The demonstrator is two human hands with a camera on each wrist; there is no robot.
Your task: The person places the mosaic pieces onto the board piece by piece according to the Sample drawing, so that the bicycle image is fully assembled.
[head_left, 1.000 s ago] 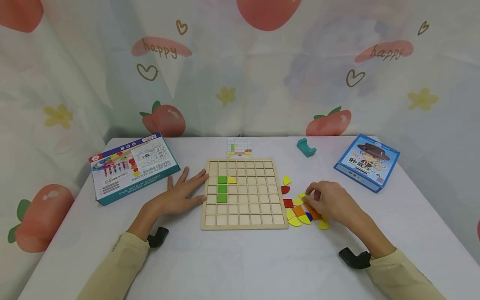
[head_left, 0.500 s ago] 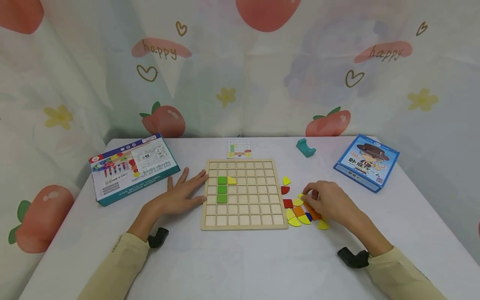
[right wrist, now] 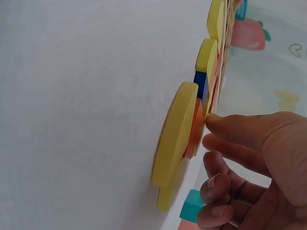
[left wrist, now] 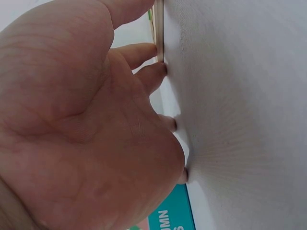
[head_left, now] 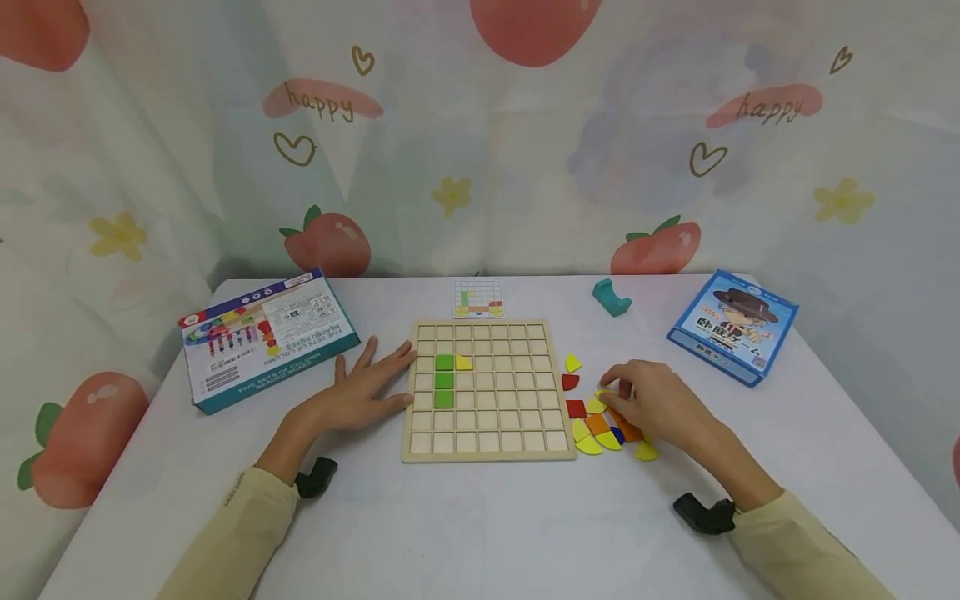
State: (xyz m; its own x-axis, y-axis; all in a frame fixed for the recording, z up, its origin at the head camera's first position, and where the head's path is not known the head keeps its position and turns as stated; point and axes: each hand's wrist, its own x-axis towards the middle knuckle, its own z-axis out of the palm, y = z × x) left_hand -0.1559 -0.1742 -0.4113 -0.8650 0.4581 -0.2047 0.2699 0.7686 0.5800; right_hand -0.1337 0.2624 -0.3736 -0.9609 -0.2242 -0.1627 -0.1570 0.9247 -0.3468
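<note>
My left hand [head_left: 367, 387] lies with spread fingers at the left edge of the wooden grid board [head_left: 489, 456]. Thumb and fingertips touch the frame; the left wrist view shows the palm side of this hand. On the board sit a column of green squares [head_left: 444, 380] and a yellow piece [head_left: 464, 362]. Right of it, my right hand [head_left: 660, 400] pinches a small yellow piece [head_left: 602, 393] between thumb and forefinger, low over loose flat pieces, its other fingers curled. The pile includes an orange square [head_left: 597, 424], a red square [head_left: 576, 408] and a blue piece [head_left: 617, 434].
A printed pattern card [head_left: 478, 298] lies behind the board. A teal curved block [head_left: 611, 298] is at the back right, near a blue box [head_left: 735, 325]. At the left stands a white and teal box [head_left: 266, 337]. A patterned curtain hangs behind the table.
My right hand has shifted slightly left among the loose pieces, its fingertips at the yellow piece. The left hand and the pieces on the board stay in place.
</note>
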